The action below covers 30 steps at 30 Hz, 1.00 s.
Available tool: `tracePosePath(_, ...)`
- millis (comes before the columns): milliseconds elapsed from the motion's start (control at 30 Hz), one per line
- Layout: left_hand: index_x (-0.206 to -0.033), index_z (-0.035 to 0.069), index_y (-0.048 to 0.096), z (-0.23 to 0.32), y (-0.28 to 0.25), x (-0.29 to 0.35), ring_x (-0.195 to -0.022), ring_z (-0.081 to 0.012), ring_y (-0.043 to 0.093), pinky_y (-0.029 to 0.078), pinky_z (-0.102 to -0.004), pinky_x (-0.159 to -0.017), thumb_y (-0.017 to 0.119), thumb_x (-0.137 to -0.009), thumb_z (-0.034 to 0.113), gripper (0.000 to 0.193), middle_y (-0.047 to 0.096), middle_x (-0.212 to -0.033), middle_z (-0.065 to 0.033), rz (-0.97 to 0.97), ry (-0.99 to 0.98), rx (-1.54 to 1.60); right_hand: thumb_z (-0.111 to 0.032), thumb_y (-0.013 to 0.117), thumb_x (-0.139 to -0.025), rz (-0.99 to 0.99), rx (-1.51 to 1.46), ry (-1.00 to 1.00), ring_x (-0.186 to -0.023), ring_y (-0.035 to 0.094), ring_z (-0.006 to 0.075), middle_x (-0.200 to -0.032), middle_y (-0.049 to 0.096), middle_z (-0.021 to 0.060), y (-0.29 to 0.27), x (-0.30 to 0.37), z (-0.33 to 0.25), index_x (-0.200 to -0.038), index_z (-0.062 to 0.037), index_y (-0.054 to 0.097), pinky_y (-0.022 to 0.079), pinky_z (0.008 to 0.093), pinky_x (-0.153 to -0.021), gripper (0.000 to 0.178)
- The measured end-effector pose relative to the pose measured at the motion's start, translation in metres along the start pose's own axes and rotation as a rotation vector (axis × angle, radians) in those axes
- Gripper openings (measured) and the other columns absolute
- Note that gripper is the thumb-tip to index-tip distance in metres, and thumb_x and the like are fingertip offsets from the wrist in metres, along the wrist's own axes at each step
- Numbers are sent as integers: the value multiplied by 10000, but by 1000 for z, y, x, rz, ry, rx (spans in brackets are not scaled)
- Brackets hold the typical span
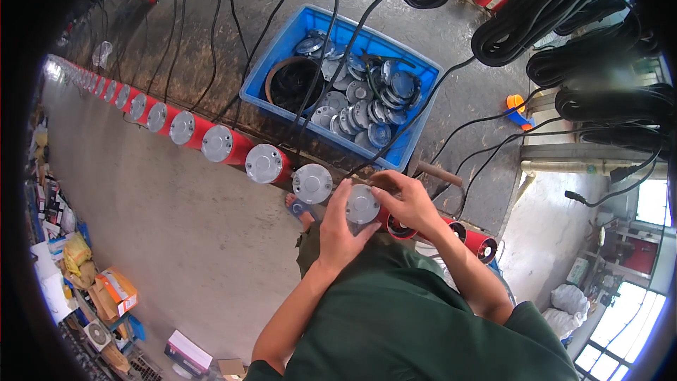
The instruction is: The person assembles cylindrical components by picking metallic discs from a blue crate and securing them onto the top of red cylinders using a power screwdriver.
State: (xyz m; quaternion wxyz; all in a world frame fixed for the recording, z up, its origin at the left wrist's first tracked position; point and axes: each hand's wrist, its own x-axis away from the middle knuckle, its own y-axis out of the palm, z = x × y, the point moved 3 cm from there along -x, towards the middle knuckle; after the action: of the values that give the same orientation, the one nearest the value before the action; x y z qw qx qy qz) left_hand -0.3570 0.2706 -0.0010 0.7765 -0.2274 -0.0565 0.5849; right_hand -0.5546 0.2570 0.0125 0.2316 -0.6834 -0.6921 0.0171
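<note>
Both hands are at a round silver metal end cap (362, 204) near the table's edge. My left hand (338, 236) curves round its left and lower rim, fingers and thumb closed against it. My right hand (410, 203) grips the upper right rim with bent fingers. The cap faces up toward me; whether it sits fully on a red cylinder behind it cannot be seen. Left of it stands a capped red cylinder (312, 183) in a long row of the same. To the right are several red cylinders (482, 247) with open, dark ends.
A blue crate (282, 109) behind the row holds many loose silver caps (360, 92) and a brown-rimmed bowl (296, 63) of small dark pieces. A hammer (437, 173) lies beside it. Black cables (518, 28) hang overhead and across the table. Boxes (116, 293) stand at lower left.
</note>
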Motion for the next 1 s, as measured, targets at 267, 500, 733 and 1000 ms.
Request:
tracePosePath(267,-1648,-2,310,-49,18,21,-1364,-276,587,475,-416,-1170,881,-930,150,930,529,-1535,-143,-50,-645,876,-300,596,-1064,69,471,91,-942,736,455,-1006,784,212,58,-47,-8,-1136,-70,745,580,560,-835,284)
tracePosePath(500,-1622,14,390,-87,34,18,-1379,-239,568,465,-393,-1180,972,-798,228,1031,549,-1514,-126,-81,-481,813,-209,553,-1062,222,654,127,-942,756,419,-1014,813,147,70,-43,-10,-1197,-122,755,589,501,-791,257)
tracePosePath(733,-1495,18,497,-87,45,21,-1323,-291,584,454,-439,-1161,1014,-738,304,961,589,-1415,-142,5,-514,984,-75,562,-955,274,525,107,-949,768,380,-1010,822,119,71,-43,-7,-1139,-103,766,595,467,-843,276)
tracePosePath(1000,-1485,7,490,-93,59,30,-1277,-253,611,488,-414,-1124,1014,-738,288,955,594,-1389,-122,-79,-559,1050,16,492,-967,256,578,79,-994,816,297,-1038,830,143,71,-38,-10,-1158,-34,757,614,364,-897,330)
